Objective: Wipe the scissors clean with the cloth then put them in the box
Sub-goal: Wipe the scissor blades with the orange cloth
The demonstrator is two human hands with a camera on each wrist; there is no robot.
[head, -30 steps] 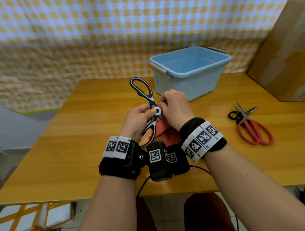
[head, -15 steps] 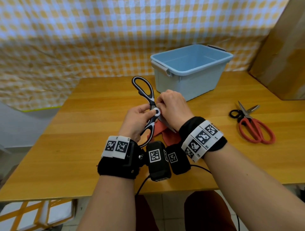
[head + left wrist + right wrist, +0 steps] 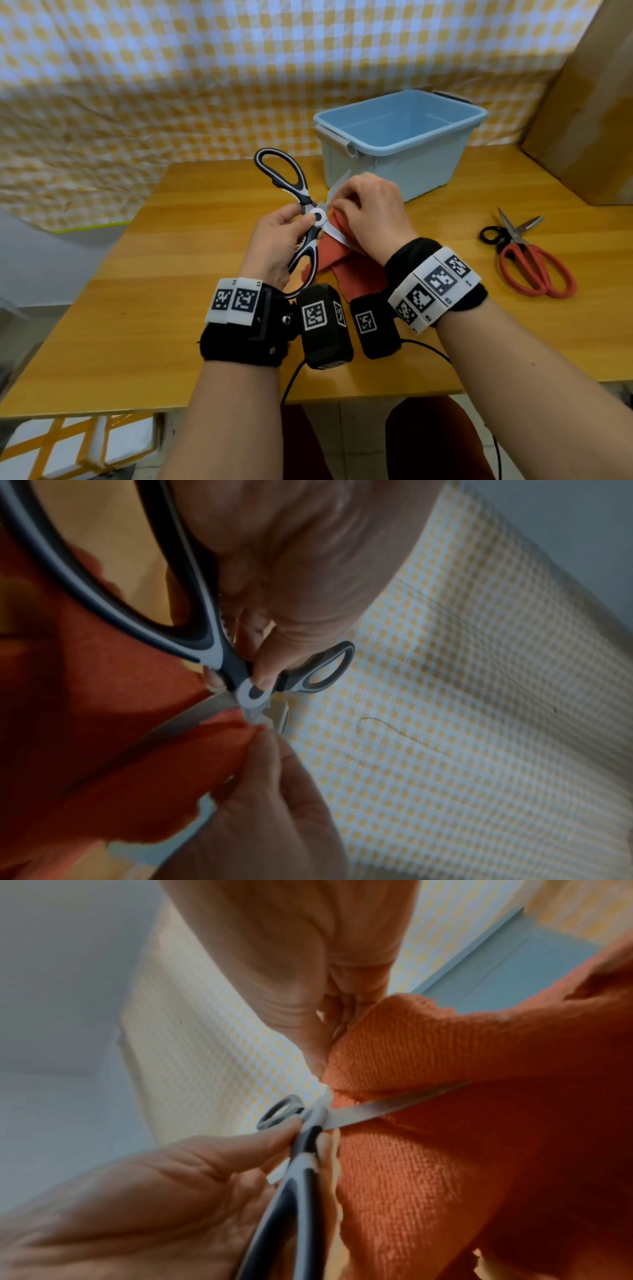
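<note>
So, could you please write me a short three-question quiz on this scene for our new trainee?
1. True or false: the blue box already holds scissors.
2. Which hand pinches the orange cloth on the blade: A left hand, B right hand?
3. Fill in: the red scissors lie on the ____.

Key: 1 false, it looks empty; 2 B, while the left hand grips the black scissors near the pivot; 3 table.

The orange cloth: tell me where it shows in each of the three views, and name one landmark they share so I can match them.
Head: the orange cloth lies centre, under the right hand, draped toward the wrists.
Left wrist: fills the left side, a blade crossing it.
Right wrist: fills the right half, folded over the blade.
Shared landmark: the round pivot of the black-handled scissors, pinched by the left hand.
</note>
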